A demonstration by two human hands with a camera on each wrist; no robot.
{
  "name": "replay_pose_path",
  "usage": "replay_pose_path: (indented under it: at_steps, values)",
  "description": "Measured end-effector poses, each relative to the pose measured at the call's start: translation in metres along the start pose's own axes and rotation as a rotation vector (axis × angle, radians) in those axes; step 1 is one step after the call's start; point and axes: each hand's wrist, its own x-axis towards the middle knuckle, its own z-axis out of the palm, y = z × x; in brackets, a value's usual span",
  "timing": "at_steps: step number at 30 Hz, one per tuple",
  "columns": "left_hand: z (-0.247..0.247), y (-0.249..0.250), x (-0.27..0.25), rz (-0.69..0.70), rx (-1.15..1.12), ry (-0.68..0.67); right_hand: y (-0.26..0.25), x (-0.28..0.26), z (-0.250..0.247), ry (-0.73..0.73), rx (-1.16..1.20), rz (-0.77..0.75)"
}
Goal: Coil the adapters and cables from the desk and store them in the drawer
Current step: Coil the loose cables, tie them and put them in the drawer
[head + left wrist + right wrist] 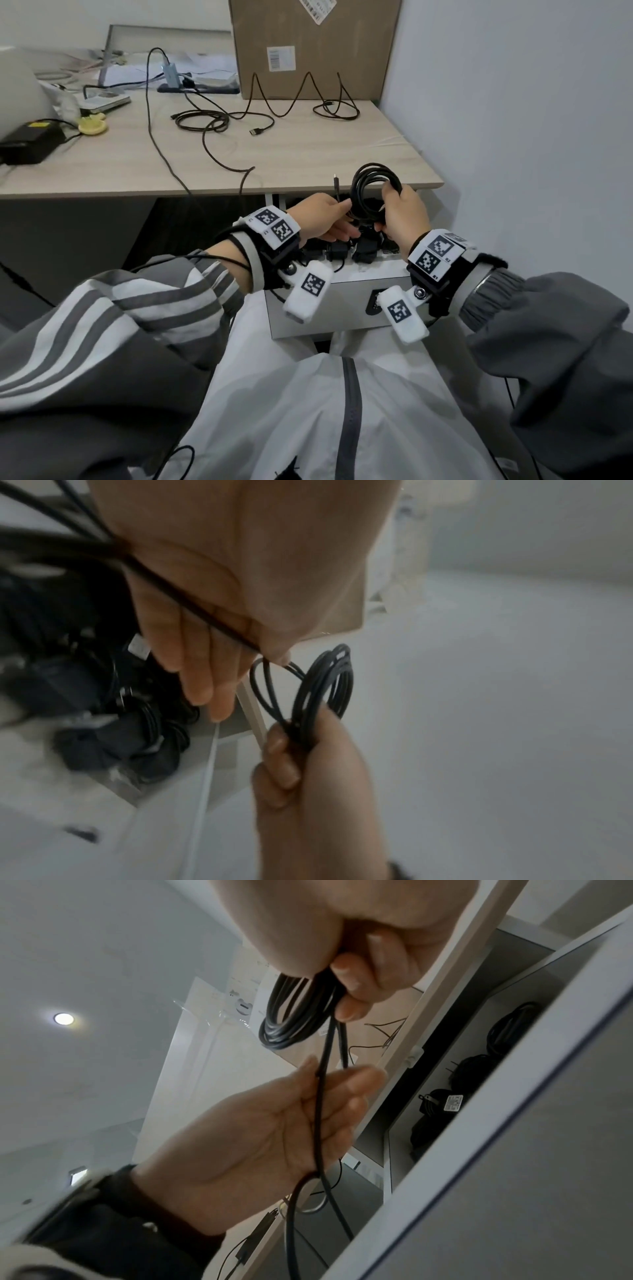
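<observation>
A black cable coil [373, 181] hangs just in front of the desk edge, above the open drawer [325, 308]. My right hand [402, 212] grips the bundled loops [291, 1020] in a fist. My left hand [329, 219] pinches the coil's loose tail between thumb and fingers [359, 1077], and the tail's plug [336, 183] sticks up beside the coil. In the left wrist view the tail crosses my left palm [212, 615] and leads to the coil [329, 685] in my right hand [308, 777]. Several black adapters [342, 250] with wound cords lie in the drawer.
On the desk [308, 154] lie loose dark cables [219, 120] and a zigzag cable [301, 96] against a cardboard box [315, 48]. A black power brick [30, 140] sits far left and a hub [171, 73] at the back. A wall [513, 137] stands close on the right.
</observation>
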Motion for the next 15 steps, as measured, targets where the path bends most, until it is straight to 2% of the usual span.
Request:
replay_pose_path:
  at_steps: [3,5,9,11,15]
  values:
    - [0.0038,0.0074,-0.0017,0.030,-0.175,0.093,0.0008,0.0024,0.0008,-0.009,-0.054,0.003]
    - [0.0079,0.0113,-0.0049,0.033,-0.206,0.129,0.0009,0.0022,0.0024,-0.028,-0.112,0.016]
    - [0.0093,0.0126,-0.0050,-0.011,-0.236,0.085,0.0003,0.0020,0.0057,-0.047,-0.226,0.029]
    - [0.0074,0.0118,-0.0040,0.006,-0.152,0.030,0.0003,0.0019,0.0063,-0.091,-0.287,0.006]
    - [0.0053,0.0033,0.0032,0.067,-0.027,0.134,-0.0007,-0.0007,0.0074,-0.172,-0.355,-0.064]
